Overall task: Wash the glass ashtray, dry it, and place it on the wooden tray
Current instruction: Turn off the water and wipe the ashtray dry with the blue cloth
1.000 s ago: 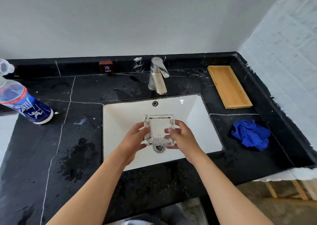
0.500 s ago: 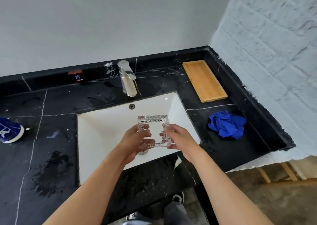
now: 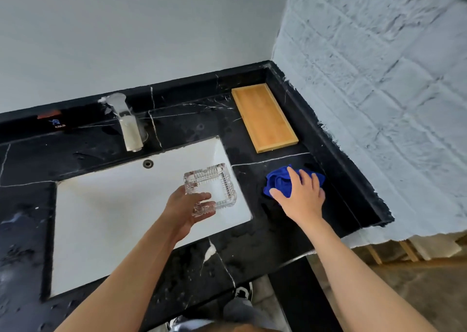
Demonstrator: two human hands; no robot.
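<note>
Holding: the left hand (image 3: 184, 209) grips the glass ashtray (image 3: 211, 188) by its near-left corner, thumb on top, fingers curled beneath, over the right part of the white sink (image 3: 101, 220).
Hidden: the ashtray's near-left corner is covered by the thumb and fingers; through the clear glass the sink's white shows, so the floor of the ashtray is hard to make out.
Cloth: the right hand (image 3: 302, 196) lies palm down with fingers spread on the blue cloth (image 3: 279, 183), hiding its right and near parts; whether the fingers have closed on it cannot be told.
Cut off: the surface (image 3: 265, 245) runs out of view at the left; a label at far left reads "COLD" but is blurred.
Materials: the ashtray is square, thick clear glass with ribbed rims; the cloth is crumpled and soft; the surface is black stone with thin white veins and wet patches.
Tray: the wooden tray (image 3: 264, 119) is a pale rectangle with a low rim, at the far right corner, its long axis running near to far, well apart from the ashtray.
Direction: the ashtray is tilted, its open side facing up and toward the camera, far-right corner highest.
Faucet: the metal faucet (image 3: 129, 126) stands beyond the sink, spout pointing near.
</note>
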